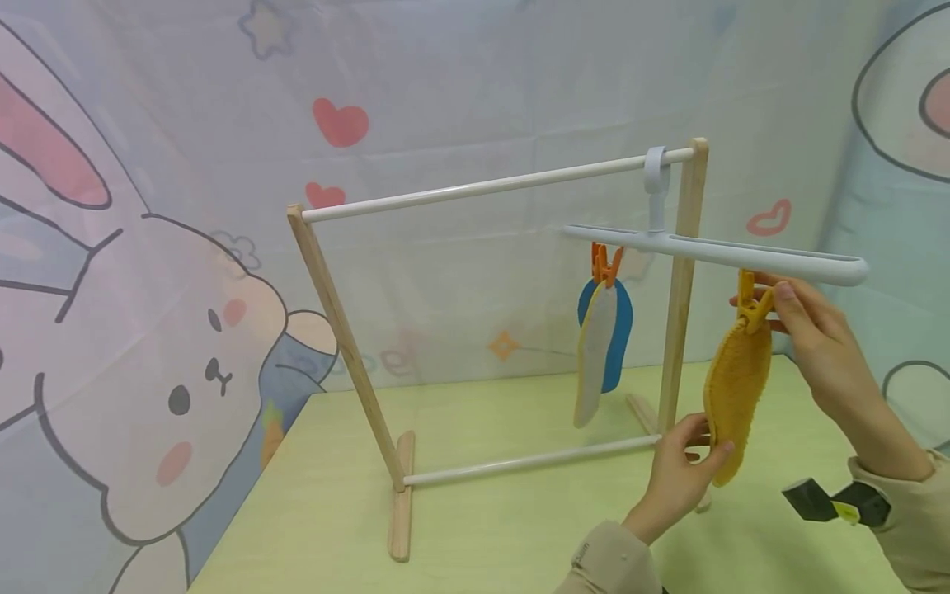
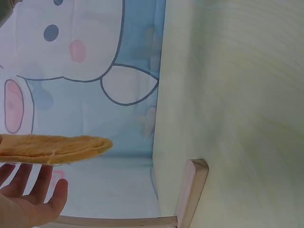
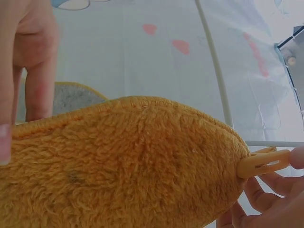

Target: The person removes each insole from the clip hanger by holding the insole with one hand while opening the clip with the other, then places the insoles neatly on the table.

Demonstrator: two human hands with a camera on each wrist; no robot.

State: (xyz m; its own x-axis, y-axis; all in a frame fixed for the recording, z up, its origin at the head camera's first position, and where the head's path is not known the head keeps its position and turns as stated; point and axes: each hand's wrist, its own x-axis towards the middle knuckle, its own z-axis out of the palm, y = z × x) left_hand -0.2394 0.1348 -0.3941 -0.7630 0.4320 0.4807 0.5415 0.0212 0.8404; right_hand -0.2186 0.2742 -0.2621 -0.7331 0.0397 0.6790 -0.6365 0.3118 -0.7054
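Note:
A fuzzy yellow insole (image 1: pixel 738 388) hangs upright from a yellow clothespin (image 1: pixel 755 309) under the right half of a pale grey hanger (image 1: pixel 772 257). At that clothespin, my right hand (image 1: pixel 831 351) pinches its handles with thumb and fingers, seen close up in the right wrist view. Lower down, my left hand (image 1: pixel 679 470) holds the insole by its side edge, thumb in front and fingers behind. From orange clothespins (image 1: pixel 607 264) on the hanger's left half hang a grey insole with a yellow rim (image 1: pixel 596 355) and, behind it, a blue insole (image 1: pixel 620 330).
The hanger hooks over the white top rod (image 1: pixel 490 186) of a wooden rack, close to its right post (image 1: pixel 684 289). A lower rod (image 1: pixel 527 462) joins the posts above the light green table (image 1: pixel 312 511). A printed rabbit curtain (image 1: pixel 445 91) stands behind.

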